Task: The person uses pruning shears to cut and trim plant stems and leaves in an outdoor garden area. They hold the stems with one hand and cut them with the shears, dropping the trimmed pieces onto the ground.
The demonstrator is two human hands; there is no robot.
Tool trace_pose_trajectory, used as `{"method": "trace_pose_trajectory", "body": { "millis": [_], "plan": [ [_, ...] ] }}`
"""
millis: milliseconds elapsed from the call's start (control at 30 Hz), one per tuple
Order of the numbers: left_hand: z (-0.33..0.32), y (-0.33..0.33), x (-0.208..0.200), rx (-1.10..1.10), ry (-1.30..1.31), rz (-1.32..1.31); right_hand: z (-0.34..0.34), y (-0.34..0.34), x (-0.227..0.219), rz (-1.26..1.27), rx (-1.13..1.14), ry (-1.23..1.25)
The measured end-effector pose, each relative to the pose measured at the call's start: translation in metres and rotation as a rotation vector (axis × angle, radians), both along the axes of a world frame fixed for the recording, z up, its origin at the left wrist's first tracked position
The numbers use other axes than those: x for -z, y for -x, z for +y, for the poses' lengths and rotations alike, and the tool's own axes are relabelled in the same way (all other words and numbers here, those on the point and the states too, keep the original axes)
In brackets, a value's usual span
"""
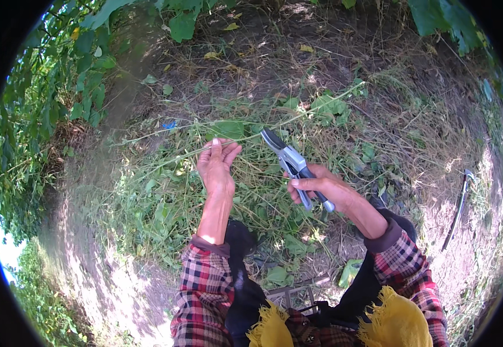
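My left hand [216,168] is closed in a pinch on a long thin green stem [297,117], which runs slantwise across the middle of the view. A broad green leaf [228,129] lies just beyond its fingertips. In my right hand [331,187] is a pair of pruning shears [289,157] with grey and dark handles. The dark blade tip points up and left, close beside the stem. Whether the blades touch the stem, I cannot tell. Parts of the handles are hidden by my right fingers.
Cut stems and leaves [164,214] cover the ground. A small blue scrap [170,125] lies beyond my left hand. At the right rests a long, slim dark tool [458,209]. Leafy plants [49,110] stand at the left. A yellow fringed cloth [398,321] hangs near me.
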State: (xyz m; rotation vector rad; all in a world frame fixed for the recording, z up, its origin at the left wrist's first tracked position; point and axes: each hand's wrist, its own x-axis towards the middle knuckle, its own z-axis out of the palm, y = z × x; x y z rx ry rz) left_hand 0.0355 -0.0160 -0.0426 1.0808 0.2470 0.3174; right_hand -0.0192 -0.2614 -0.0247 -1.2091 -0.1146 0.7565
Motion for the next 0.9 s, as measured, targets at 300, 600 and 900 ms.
{"method": "trace_pose_trajectory", "body": {
  "millis": [300, 600, 900],
  "plan": [
    [-0.027, -0.001, 0.012, 0.074, 0.000, 0.075, 0.010, 0.006, -0.011, -0.012, -0.003, -0.046],
    [-0.043, 0.004, 0.016, 0.115, -0.051, 0.118, 0.011, 0.003, -0.009, 0.071, 0.123, -0.139],
    [-0.048, 0.005, 0.016, 0.117, -0.035, 0.121, 0.011, 0.005, -0.011, 0.088, 0.134, -0.225]
  ]
}}
